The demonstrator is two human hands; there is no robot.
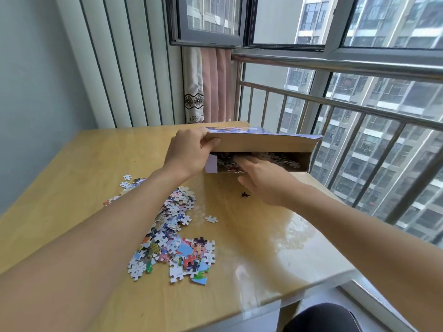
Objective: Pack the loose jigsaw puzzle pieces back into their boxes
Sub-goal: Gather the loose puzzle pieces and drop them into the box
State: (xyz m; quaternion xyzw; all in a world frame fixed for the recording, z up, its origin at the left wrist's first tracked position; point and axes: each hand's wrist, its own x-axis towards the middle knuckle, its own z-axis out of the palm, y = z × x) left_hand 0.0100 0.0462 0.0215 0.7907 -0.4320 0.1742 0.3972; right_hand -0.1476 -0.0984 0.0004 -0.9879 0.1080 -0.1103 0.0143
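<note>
1. While the left hand [189, 152] grips the near left corner of the lifted flap [261, 144], thumb underneath and fingers over the top, the puzzle box [297, 161] stands open toward the person, just beyond both hands.
2. Right hand [266, 180]: fingers straight and flat, reaching into the box mouth over pieces already inside; it grasps nothing visible.
3. Loose puzzle pieces [175, 238]: a heap on the table [72, 164], below the left forearm and well short of the box. Stragglers: one dark piece [245, 195] just under the right hand, one pale piece [211, 219] nearer the heap, a few left of the left forearm.
4. Handling, judged: pieces are light, thin card, stiff but bendable, and likely slide readily on the glossy tabletop. Better swept or scooped in handfuls than pinched singly.
5. Box, judged: light cardboard; the flap creases easily, so hold it at the edge near the corner.
</note>
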